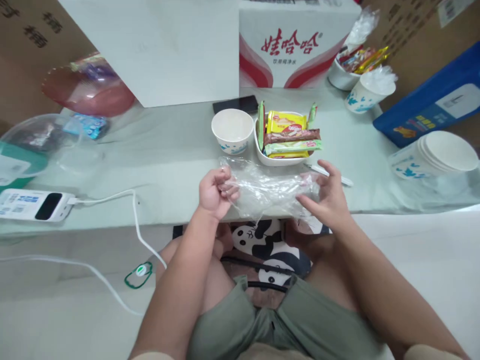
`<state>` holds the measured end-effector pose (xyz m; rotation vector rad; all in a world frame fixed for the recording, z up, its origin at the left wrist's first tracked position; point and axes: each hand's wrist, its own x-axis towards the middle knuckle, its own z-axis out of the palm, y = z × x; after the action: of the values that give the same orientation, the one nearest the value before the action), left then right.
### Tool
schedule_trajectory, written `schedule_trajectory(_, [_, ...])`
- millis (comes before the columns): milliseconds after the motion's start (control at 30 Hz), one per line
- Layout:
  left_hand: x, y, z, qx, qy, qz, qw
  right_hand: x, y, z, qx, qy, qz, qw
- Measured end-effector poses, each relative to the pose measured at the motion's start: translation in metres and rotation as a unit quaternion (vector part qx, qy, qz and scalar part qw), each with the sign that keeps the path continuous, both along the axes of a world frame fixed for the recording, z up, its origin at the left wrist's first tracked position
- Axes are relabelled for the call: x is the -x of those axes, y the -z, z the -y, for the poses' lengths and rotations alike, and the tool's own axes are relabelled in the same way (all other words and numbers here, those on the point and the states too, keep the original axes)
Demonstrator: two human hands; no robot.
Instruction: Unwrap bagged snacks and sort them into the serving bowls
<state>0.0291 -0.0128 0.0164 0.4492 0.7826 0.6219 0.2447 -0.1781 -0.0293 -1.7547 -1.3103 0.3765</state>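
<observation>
A clear plastic bag stretches between my two hands, crumpled and see-through, just above the table's front edge. My left hand has its fingers curled closed on the bag's left end. At the other end, my right hand is spread, thumb and forefinger apart, with the film against or behind its fingers; some fingers are hidden by it. Beyond the bag stand an empty white paper cup and a white bowl filled with several wrapped snack bars. A white pen lies behind my right hand.
A black phone lies behind the cup, before a white carton. Stacked paper cups lie at right, near a blue box. At left are a power bank with a white cable and a clear plastic container.
</observation>
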Motion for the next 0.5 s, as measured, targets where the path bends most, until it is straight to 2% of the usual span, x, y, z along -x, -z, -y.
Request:
schedule_trajectory(167, [0.001,0.004,-0.003,-0.052,-0.052,-0.119,0.99,0.003,-0.01,0.008,-0.009,0.049,-0.019,0.999])
schedule_trajectory(233, [0.01,0.009,0.001,-0.133,-0.098,-0.155,0.974,0.005,-0.012,0.014,-0.025,0.059,-0.037,0.997])
schedule_trajectory(267, [0.016,0.013,0.003,-0.203,-0.119,-0.178,0.956,0.006,-0.013,0.018,-0.027,0.065,-0.044,0.997])
schedule_trajectory(300, [0.023,0.017,0.005,-0.289,-0.127,-0.206,0.926,0.006,-0.014,0.022,-0.025,0.069,-0.046,0.996])
schedule_trajectory(333, [0.03,0.023,0.006,-0.389,-0.119,-0.242,0.881,0.007,-0.016,0.026,-0.022,0.068,-0.044,0.996])
schedule_trajectory(400, [0.041,0.034,0.007,-0.572,-0.034,-0.325,0.753,0.006,-0.018,0.034,-0.022,0.036,-0.032,0.999])
schedule_trajectory(433, [0.044,0.04,0.005,-0.635,0.01,-0.351,0.688,0.005,-0.019,0.037,-0.027,0.006,-0.024,0.999])
schedule_trajectory(467, [0.046,0.045,0.003,-0.675,0.047,-0.367,0.639,0.003,-0.019,0.04,-0.033,-0.032,-0.016,0.999])
schedule_trajectory(500, [0.045,0.049,0.001,-0.699,0.071,-0.376,0.604,0.002,-0.019,0.042,-0.035,-0.069,-0.007,0.997])
